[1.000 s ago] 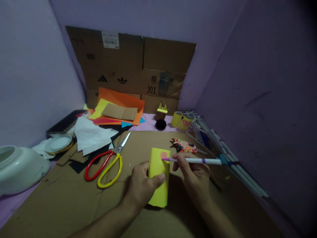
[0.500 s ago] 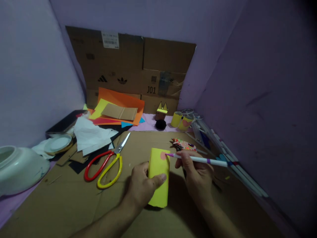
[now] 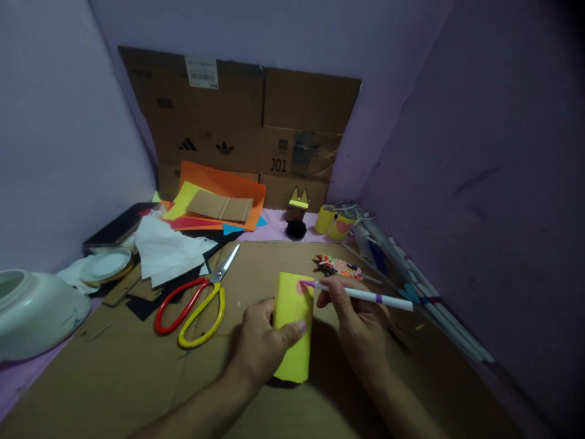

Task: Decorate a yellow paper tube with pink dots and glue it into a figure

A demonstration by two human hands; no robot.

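My left hand (image 3: 264, 339) is wrapped round a yellow paper-covered piece (image 3: 294, 360), its thumb lying across the front. Near the upper right of that piece is a pink round spot (image 3: 300, 289). Pinched in my right hand (image 3: 361, 323) is a white marker (image 3: 381, 299) with a purple band, its purple tip at the pink spot. Left of my hands lie scissors (image 3: 216, 281) with one red and one yellow handle, blades apart.
Coloured paper (image 3: 247, 183) and white scraps (image 3: 167, 250) lie at the back left, a white pot (image 3: 39, 317) at far left. Two yellow rolls (image 3: 325, 221) and a small eared box (image 3: 297, 210) stand behind. Markers (image 3: 450, 323) line the right.
My right hand and the marker have shifted slightly left, moving the tip further across the pink spot. My left hand keeps its hold on the yellow piece.
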